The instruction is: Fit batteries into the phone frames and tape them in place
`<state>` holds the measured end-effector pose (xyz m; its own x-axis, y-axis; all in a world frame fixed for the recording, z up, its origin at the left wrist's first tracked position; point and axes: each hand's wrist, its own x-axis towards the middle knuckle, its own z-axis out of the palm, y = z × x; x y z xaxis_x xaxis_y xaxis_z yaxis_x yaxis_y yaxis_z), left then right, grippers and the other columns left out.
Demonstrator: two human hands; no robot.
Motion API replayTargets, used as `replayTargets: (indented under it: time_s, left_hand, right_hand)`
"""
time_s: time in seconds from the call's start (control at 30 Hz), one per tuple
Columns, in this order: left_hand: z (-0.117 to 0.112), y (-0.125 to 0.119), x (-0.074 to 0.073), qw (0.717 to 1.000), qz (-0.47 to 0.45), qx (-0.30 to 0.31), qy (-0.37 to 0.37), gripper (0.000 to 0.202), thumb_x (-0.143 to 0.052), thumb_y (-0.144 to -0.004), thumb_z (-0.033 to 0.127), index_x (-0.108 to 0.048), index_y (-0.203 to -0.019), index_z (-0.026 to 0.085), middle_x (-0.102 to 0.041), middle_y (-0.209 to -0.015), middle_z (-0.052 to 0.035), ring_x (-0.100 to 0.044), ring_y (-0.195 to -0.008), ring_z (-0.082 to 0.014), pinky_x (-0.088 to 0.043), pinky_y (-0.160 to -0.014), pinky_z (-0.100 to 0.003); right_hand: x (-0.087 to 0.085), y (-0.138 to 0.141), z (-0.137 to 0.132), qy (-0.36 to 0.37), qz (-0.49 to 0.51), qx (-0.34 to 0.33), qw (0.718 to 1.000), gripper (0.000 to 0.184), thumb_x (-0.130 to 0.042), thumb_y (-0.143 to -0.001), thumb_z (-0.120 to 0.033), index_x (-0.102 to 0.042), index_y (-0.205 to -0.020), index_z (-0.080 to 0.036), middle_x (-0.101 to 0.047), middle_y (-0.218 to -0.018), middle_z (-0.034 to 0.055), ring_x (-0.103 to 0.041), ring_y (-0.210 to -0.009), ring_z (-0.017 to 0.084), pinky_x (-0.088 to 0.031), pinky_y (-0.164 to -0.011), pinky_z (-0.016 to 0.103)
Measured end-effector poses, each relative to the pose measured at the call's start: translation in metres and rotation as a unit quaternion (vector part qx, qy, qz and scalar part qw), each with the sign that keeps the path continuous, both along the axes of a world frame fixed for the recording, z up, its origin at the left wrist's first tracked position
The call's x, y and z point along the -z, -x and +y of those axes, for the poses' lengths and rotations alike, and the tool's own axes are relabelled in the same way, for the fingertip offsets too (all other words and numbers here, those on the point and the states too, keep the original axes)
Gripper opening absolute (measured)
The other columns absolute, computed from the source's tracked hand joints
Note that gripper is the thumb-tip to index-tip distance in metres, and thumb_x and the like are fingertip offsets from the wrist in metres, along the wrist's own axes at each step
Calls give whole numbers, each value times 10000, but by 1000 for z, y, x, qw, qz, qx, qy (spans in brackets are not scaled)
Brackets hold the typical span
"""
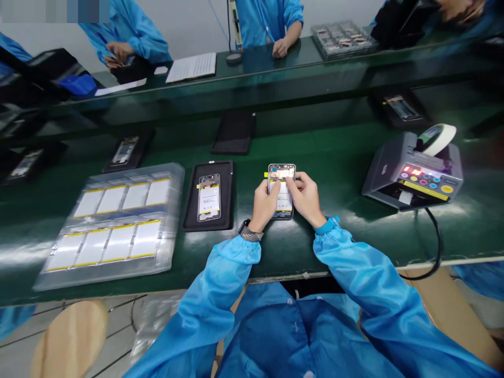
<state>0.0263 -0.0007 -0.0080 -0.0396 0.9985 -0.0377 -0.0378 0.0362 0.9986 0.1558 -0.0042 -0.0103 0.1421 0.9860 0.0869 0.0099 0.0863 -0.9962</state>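
An opened phone [282,197] with a white battery and exposed circuit board lies on the green bench in front of me. My left hand [264,205] grips its left edge, the thumb resting on the battery. From the other side, my right hand [307,197] holds the right edge, with its thumb near the battery's top. The fingers under the phone are hidden. Left of my hands, a second opened phone [209,198] with a white battery sits in a black tray [190,215].
A clear plastic tray [165,257] of white batteries is at left. On the right stands a tape dispenser [413,168] with a cable. Another black tray [233,134] lies ahead. Opened phones rest farther back, and co-workers in blue sit across the raised shelf.
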Motion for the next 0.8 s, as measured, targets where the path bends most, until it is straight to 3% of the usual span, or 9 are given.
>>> replayTargets:
  time_s: [0.2,0.47,0.8]
  left_hand:
    - [-1,-2,-4,998,46,-44,-20,356,-701,-900,494,-682,-892,138,-661,-786,-28,-564,-688,-138,-426,-611,-240]
    - [-3,-3,-2,995,83,-44,-42,298,-666,-931,441,-669,-903,144,-653,-787,-23,-561,-694,-138,-422,-621,-237]
    - [-3,-1,-3,994,92,-53,-35,265,-709,-899,407,-674,-887,144,-657,-772,-22,-560,-676,-136,-421,-621,-236]
  right_hand:
    - [1,7,-6,-19,-30,-6,999,359,-643,-934,-578,-618,-997,-225,-668,-673,-10,-592,-565,157,-428,-521,262]
    - [1,4,-5,-32,-99,13,994,329,-614,-950,-538,-600,-986,-212,-677,-682,0,-601,-562,153,-437,-532,255]
    - [2,5,-6,-27,-108,9,994,309,-614,-952,-520,-593,-991,-215,-678,-690,-2,-612,-578,154,-440,-540,254]
